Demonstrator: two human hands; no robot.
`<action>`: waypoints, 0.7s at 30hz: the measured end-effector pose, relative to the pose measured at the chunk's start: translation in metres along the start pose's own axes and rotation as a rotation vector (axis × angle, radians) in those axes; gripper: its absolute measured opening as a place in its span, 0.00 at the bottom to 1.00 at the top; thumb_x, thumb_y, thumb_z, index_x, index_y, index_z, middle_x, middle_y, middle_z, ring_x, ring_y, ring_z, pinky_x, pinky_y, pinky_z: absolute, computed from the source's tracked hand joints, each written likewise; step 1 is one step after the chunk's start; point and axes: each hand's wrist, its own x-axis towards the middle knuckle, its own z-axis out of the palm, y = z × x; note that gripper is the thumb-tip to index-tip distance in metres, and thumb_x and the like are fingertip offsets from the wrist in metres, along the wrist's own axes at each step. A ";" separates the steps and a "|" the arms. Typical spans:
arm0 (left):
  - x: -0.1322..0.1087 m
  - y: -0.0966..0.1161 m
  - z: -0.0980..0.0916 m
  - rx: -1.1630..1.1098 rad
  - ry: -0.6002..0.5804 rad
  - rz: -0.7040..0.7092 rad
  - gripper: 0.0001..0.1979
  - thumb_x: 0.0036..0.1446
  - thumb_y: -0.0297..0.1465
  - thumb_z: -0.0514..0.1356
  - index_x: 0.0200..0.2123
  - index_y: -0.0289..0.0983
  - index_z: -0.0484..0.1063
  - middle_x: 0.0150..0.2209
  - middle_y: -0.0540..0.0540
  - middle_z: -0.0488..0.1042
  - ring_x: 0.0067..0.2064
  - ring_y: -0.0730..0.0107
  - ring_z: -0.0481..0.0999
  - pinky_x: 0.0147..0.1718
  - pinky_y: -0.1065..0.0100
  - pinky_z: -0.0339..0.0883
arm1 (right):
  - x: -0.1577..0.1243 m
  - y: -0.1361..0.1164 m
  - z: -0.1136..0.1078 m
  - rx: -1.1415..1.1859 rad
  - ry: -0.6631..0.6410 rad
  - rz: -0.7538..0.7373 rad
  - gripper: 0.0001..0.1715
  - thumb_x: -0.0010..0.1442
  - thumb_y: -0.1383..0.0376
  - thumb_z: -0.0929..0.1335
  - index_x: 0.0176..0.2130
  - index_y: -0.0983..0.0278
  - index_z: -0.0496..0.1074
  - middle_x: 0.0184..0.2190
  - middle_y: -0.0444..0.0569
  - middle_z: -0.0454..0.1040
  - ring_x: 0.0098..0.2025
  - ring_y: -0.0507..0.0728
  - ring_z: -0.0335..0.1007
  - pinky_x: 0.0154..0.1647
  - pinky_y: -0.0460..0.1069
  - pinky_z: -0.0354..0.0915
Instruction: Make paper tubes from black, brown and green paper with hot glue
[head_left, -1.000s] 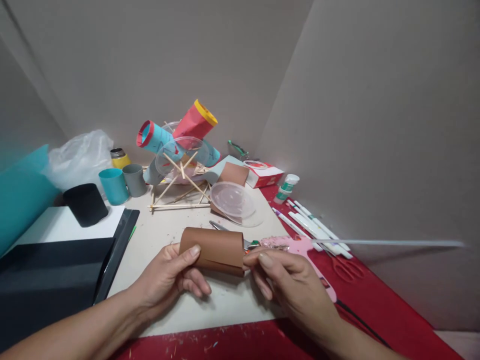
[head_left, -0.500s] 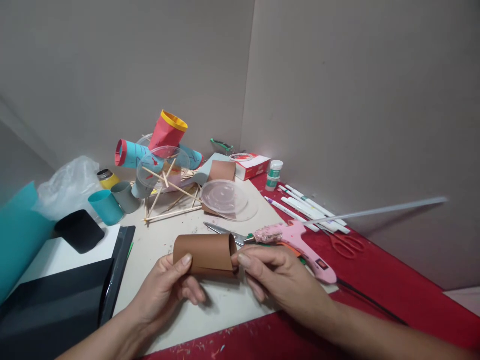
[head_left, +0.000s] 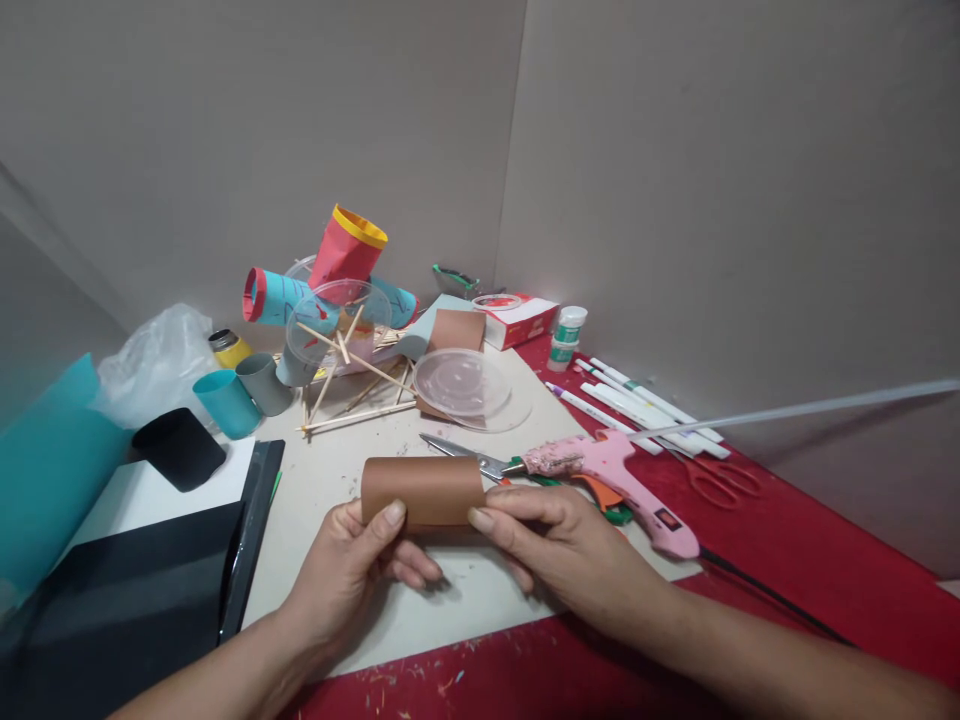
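Observation:
A brown paper tube (head_left: pixel 424 485) lies sideways between my two hands, just above the pale work board (head_left: pixel 352 635). My left hand (head_left: pixel 360 550) grips its left end, thumb on the near side and fingers curled beneath. At the right end, my right hand (head_left: pixel 562 540) pinches the paper's lower edge between thumb and fingers. Right behind that hand rests a pink glue gun (head_left: pixel 622 475) with a long clear glue stick out of its back. Scissors with green handles (head_left: pixel 484 465) lie partly hidden behind the tube and the gun.
Black sheets (head_left: pixel 142 590) and a black paper tube (head_left: pixel 180 450) lie left, near teal (head_left: pixel 226 405) and grey (head_left: pixel 264 385) tubes. Behind stands a stick frame (head_left: pixel 360 425) with coloured tubes. Clear lids (head_left: pixel 457 382), markers (head_left: pixel 637 405) and red-handled scissors (head_left: pixel 720 485) lie to the right.
The tube has turned so its right opening no longer shows. My right thumb has come onto the tube's near lower edge. The whole view has shifted slightly.

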 end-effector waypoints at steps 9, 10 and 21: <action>0.001 -0.003 0.000 -0.034 -0.034 -0.023 0.17 0.55 0.40 0.66 0.36 0.29 0.78 0.21 0.41 0.79 0.22 0.71 0.77 0.23 0.76 0.67 | 0.000 0.006 -0.004 0.064 -0.058 0.120 0.38 0.62 0.40 0.58 0.15 0.62 0.62 0.11 0.44 0.63 0.14 0.48 0.53 0.17 0.45 0.50; 0.000 -0.003 0.000 -0.032 -0.039 -0.024 0.17 0.56 0.40 0.65 0.37 0.29 0.78 0.21 0.40 0.79 0.22 0.71 0.77 0.24 0.76 0.68 | 0.000 0.004 -0.004 0.050 -0.066 0.099 0.37 0.62 0.41 0.60 0.14 0.62 0.62 0.11 0.43 0.63 0.15 0.48 0.53 0.19 0.45 0.51; 0.002 -0.004 -0.001 0.015 -0.121 0.008 0.18 0.59 0.39 0.63 0.44 0.30 0.78 0.22 0.42 0.80 0.24 0.70 0.79 0.24 0.75 0.70 | 0.001 0.015 -0.005 0.063 -0.062 0.211 0.32 0.62 0.45 0.63 0.17 0.61 0.60 0.10 0.40 0.60 0.14 0.48 0.52 0.17 0.45 0.50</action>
